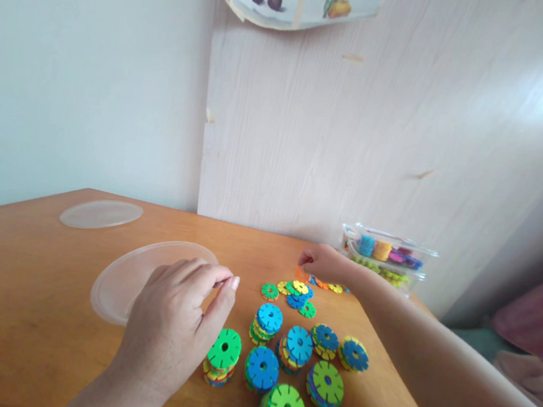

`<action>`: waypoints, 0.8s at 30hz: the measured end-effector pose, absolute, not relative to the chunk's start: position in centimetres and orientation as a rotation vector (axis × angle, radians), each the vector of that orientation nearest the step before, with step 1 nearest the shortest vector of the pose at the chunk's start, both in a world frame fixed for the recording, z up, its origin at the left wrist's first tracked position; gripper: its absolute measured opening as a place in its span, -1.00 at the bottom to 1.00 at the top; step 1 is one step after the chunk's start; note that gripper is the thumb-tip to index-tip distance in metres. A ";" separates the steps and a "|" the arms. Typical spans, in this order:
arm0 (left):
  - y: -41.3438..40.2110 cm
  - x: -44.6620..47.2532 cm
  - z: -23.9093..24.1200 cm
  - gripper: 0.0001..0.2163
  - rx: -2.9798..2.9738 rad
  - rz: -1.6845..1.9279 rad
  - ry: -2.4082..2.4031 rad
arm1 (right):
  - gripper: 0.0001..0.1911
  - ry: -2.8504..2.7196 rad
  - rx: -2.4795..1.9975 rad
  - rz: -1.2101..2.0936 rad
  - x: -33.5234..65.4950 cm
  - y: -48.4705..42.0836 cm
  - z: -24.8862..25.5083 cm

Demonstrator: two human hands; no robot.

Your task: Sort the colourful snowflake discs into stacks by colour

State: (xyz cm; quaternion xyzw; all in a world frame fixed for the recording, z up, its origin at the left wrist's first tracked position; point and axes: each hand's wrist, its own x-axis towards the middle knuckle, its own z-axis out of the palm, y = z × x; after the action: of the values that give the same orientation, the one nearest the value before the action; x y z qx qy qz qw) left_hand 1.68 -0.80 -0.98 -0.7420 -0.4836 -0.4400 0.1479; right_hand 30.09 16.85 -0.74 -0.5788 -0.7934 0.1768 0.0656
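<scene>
Several stacks of coloured notched plastic discs (296, 369) stand on the wooden table (10, 301). My left hand (173, 331) hovers just left of a stack topped with a green disc (224, 348); its fingers are curled with thumb and forefinger pinched, and nothing shows between them. My right hand (324, 263) reaches to the far side of the table and pinches a small orange disc (301, 273) beside loose discs (296, 294) lying flat.
Two clear round lids (113, 282) (101, 214) lie on the table's left part. A clear plastic box (388, 253) holding more coloured discs stands at the back right against a wood-grain panel. The table's right edge runs close to the stacks.
</scene>
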 end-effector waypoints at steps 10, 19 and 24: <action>-0.9 1.5 -1.0 -0.86 -2.133 -1.246 -1.404 | -0.74 -2.382 -1.635 0.774 25.0 15.1 -2.3; -0.9 1.7 -0.9 -0.86 -2.143 -1.255 -1.412 | -0.53 -2.623 -1.615 0.713 30.3 17.4 -2.1; -0.8 1.7 -0.9 -0.86 -2.142 -1.261 -1.408 | -0.66 -2.681 -1.618 0.673 31.4 17.3 -2.7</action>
State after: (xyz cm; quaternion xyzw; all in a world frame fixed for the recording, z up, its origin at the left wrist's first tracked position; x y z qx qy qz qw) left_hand 1.68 -0.81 -0.88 -0.7423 -0.4878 -0.4371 0.1418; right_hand 31.37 17.34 -2.72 -0.5049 -0.8367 0.2101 -0.0308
